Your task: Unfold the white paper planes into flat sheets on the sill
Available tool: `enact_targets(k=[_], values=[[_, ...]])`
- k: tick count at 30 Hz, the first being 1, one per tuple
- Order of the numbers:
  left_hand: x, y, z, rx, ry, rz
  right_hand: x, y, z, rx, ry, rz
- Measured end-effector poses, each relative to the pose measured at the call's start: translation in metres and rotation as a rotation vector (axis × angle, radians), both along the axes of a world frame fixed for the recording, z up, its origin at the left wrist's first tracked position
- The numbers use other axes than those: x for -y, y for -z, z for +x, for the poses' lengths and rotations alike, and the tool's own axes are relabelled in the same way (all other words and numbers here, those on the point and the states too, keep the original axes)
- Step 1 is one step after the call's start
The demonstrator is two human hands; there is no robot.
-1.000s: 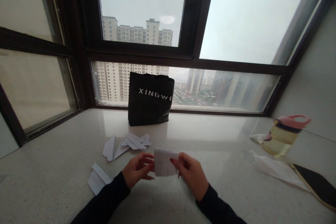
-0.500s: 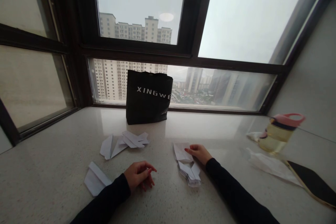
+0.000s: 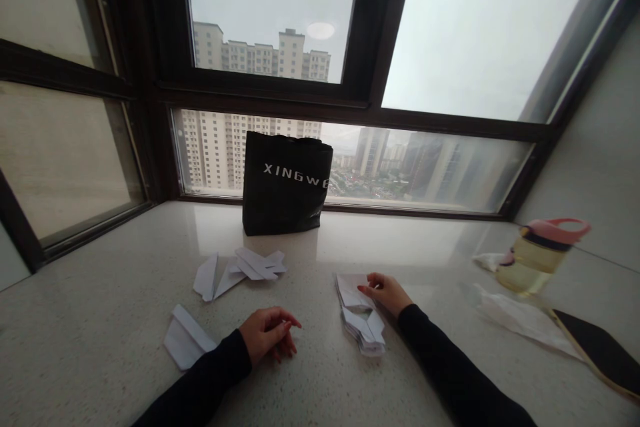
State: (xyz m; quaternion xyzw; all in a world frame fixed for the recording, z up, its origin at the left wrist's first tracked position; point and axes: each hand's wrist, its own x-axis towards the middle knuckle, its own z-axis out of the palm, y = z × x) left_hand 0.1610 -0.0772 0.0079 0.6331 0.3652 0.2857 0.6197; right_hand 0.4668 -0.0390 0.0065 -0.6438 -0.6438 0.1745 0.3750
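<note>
A stack of folded white papers [image 3: 364, 330] lies on the speckled white counter [image 3: 320, 393], right of centre. My right hand [image 3: 387, 292] is at its upper right edge, with thumb and fingers pinched on the top folded paper [image 3: 351, 287]. To the left, my left hand [image 3: 270, 333] rests above the counter with its fingers loosely bent and apart, holding nothing. Beside my left sleeve lies a folded paper [image 3: 184, 340]. Farther back are more folded paper pieces [image 3: 257, 263], some overlapping, and another folded piece [image 3: 206, 277].
A black bag [image 3: 286, 190] stands by the window. At the right are a yellowish bottle with a pink lid [image 3: 537, 257], a crumpled white plastic wrapper [image 3: 520, 320] and a dark flat device [image 3: 597, 347].
The view has shifted slightly. The top paper's lower edge is now a little raised under my right hand. My left hand keeps nearly the same pose.
</note>
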Motion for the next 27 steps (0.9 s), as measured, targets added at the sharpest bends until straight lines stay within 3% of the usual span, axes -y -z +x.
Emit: enact_targets(k=[9, 13, 15, 18, 21, 24, 27], values=[[0.008, -0.008, 0.003, 0.017, 0.013, 0.012, -0.001, 0.002, 0.001, -0.021, 0.099, 0.096], [0.012, -0.039, -0.013, 0.011, 0.142, -0.008, 0.001, -0.009, 0.006, -0.058, 0.164, 0.163], [0.01, -0.063, -0.037, -0.043, 0.346, 0.03, 0.003, -0.016, 0.008, -0.073, 0.206, 0.209], [0.004, -0.086, -0.084, -0.344, 0.213, 0.367, 0.009, -0.029, 0.002, -0.086, 0.223, 0.27], [-0.005, -0.082, -0.119, -0.826, 0.022, 0.549, 0.023, -0.048, -0.026, -0.087, 0.144, 0.302], [-0.008, -0.068, -0.127, -1.193, -0.142, 0.576, 0.052, -0.07, -0.074, -0.088, -0.047, 0.27], [-0.006, -0.066, -0.118, -1.312, -0.238, 0.597, 0.089, -0.08, -0.122, -0.106, -0.308, 0.235]])
